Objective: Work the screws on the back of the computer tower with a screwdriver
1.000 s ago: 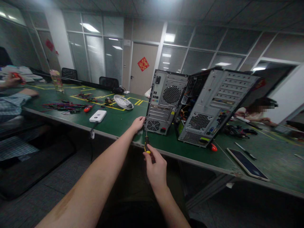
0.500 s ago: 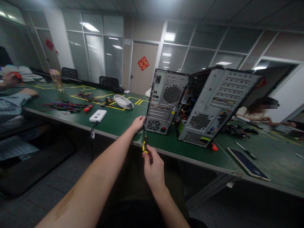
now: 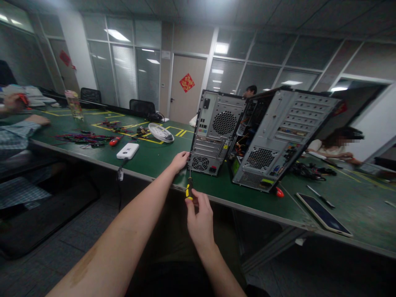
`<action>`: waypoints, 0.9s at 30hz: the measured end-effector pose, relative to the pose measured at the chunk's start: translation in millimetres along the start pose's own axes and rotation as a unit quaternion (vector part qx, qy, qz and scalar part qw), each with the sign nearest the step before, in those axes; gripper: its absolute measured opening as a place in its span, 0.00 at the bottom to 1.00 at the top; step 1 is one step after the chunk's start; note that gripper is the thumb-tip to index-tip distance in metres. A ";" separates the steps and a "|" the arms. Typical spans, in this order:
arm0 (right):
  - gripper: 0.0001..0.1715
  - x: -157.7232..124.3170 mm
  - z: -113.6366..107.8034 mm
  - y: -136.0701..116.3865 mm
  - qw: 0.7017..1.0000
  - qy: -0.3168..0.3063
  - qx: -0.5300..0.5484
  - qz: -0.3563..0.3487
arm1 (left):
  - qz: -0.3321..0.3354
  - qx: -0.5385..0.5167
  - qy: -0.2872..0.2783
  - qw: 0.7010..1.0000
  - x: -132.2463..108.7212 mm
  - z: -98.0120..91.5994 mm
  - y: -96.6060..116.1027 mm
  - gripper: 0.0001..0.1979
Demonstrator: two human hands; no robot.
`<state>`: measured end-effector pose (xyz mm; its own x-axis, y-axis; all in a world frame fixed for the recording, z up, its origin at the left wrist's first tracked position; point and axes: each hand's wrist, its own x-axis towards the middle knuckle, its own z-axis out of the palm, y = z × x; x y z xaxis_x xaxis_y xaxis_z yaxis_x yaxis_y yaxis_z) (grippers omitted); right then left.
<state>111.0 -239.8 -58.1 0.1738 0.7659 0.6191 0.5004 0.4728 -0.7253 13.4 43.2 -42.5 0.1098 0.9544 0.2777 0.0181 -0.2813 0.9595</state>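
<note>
My right hand (image 3: 200,210) is closed around the yellow-and-black handle of a screwdriver (image 3: 189,189). The screwdriver's thin shaft points away from me to the lower left rear edge of a computer case (image 3: 213,128), which stands upright with its back panel facing me. Against that same left edge, my left hand (image 3: 180,162) has its fingers bent at the case near the screwdriver tip; the fingertips are partly hidden. Just right of it leans a second, larger computer case (image 3: 275,140), tilted, with its inside partly showing.
On the green table (image 3: 161,161) lie a white power bank (image 3: 128,151) with a cable, a red-handled tool (image 3: 114,141), loose wires (image 3: 83,138) and a white fan grille (image 3: 161,132). A tablet (image 3: 323,213) and black cables (image 3: 309,170) are at right. People sit at both sides.
Both my hands and the screwdriver stay almost where they were. A person's head has appeared behind the cases, and the person at right has shifted their hands.
</note>
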 end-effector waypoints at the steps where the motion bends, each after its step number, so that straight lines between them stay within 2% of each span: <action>1: 0.17 -0.3 0.2 -0.1 1.000 0.007 -0.007 -0.011 | 0.000 -0.002 -0.001 1.000 0.2 0.0 0.0 0.15; 7: 0.21 -3.4 1.1 -0.2 0.999 -0.013 -0.015 -0.040 | -0.003 -0.018 -0.006 1.000 1.9 -0.3 -1.8 0.14; 10: 0.19 -2.7 2.1 0.0 0.999 -0.001 -0.007 -0.034 | 0.004 -0.015 -0.005 1.000 2.7 -0.3 -4.1 0.14; 14: 0.14 -1.2 4.5 0.3 1.000 0.016 0.018 0.003 | 0.012 -0.006 -0.001 1.000 3.1 -0.8 -5.8 0.15; 18: 0.17 -1.0 7.3 1.4 0.995 0.017 0.071 0.072 | 0.014 0.000 0.006 1.000 3.0 -2.4 -4.6 0.16; 22: 0.20 -0.6 8.9 3.2 0.986 -0.010 0.115 0.119 | 0.007 0.007 0.004 1.000 2.6 -3.6 -2.6 0.17; 24: 0.21 -0.4 9.2 3.7 0.984 -0.019 0.128 0.124 | 0.004 0.006 0.003 1.000 2.3 -3.9 -1.6 0.16; 27: 0.19 -0.2 8.5 2.2 0.991 -0.019 0.102 0.086 | 0.001 0.005 0.003 1.000 1.7 -4.2 -0.1 0.16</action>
<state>104.9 -235.2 -62.4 0.2066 0.8567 0.4726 0.2845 0.4096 -0.8668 9.4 45.3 -41.9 0.1042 0.9542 0.2805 0.0269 -0.2847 0.9583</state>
